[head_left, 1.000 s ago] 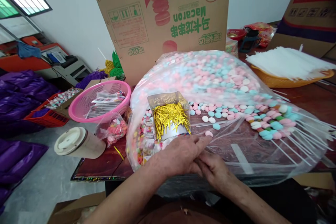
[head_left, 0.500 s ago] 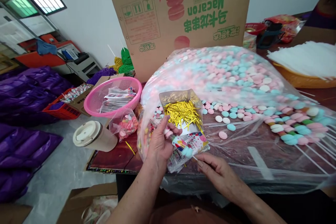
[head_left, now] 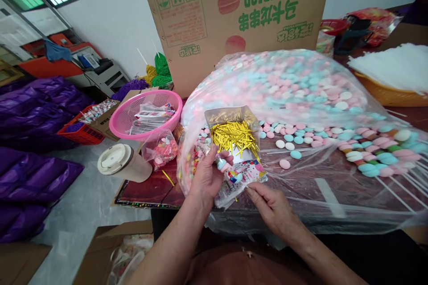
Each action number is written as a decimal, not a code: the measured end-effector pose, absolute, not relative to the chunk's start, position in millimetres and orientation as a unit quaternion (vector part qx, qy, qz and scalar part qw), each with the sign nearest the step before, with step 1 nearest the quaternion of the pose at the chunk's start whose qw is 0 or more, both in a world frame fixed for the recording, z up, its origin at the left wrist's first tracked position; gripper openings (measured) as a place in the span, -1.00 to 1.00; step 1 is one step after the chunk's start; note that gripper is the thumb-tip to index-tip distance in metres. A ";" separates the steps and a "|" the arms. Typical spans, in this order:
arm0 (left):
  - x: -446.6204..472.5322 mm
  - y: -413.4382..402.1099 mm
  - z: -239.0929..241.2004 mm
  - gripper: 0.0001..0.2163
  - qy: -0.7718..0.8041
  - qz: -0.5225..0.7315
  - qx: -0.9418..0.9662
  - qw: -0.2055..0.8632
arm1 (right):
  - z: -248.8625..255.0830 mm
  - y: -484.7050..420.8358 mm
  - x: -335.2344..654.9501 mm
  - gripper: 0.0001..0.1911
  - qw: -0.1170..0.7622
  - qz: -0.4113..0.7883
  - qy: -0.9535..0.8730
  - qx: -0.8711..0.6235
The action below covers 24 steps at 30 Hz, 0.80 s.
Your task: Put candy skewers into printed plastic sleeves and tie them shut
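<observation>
Between my hands is a candy skewer [head_left: 235,177] in a printed clear wrapper, with pale pink and blue pieces showing. My left hand [head_left: 207,171] has its fingers curled round the upper end of it. My right hand [head_left: 272,202] pinches the lower end, where the white stick comes out; the fingertips partly hide whether wrapper is gripped too. Under the skewer lie several flat printed wrappers [head_left: 254,172]. Just beyond them, an open box [head_left: 214,118] holds gold twist ties [head_left: 234,136].
A big clear bag of pastel candies [head_left: 277,84] spreads over the table, with finished-looking skewers [head_left: 384,153] at right. On the left are a pink basket [head_left: 113,120] of wrappers, a lidded cup [head_left: 138,167] and a small candy bag [head_left: 162,151]. Behind stands a carton [head_left: 214,62].
The skewer appears turned, with the coloured print now facing up near its lower end. Both hands keep their hold. The whole view has shifted slightly.
</observation>
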<state>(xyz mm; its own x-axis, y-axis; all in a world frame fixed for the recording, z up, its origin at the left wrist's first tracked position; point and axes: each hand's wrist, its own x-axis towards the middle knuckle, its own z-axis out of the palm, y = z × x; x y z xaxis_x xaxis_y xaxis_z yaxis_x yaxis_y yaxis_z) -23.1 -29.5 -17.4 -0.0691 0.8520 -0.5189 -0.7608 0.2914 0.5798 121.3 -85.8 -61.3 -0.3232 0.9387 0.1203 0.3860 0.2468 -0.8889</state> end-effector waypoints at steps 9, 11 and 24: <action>-35.2 -24.7 -16.6 -0.59 0.329 0.640 0.023 0.694 | -59.3 -90.5 117.3 -0.64 0.289 0.564 -0.632 -0.447; -32.2 -28.0 -21.1 -0.56 0.322 0.625 0.031 0.711 | -58.3 -89.3 118.2 -0.64 0.267 0.642 -0.577 -0.429; -12.3 -30.6 -28.1 -0.51 0.352 0.615 -0.029 0.705 | -75.5 -93.1 108.5 -0.61 0.426 0.227 -0.764 -0.427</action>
<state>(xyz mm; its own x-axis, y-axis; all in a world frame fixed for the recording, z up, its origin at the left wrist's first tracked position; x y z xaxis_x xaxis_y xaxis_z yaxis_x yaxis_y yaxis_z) -12.3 -30.6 -28.1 -0.0033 0.8469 -0.5317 -0.8879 0.2421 0.3912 108.5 -93.1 -75.5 -0.2710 0.8471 0.4571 0.4593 0.5311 -0.7120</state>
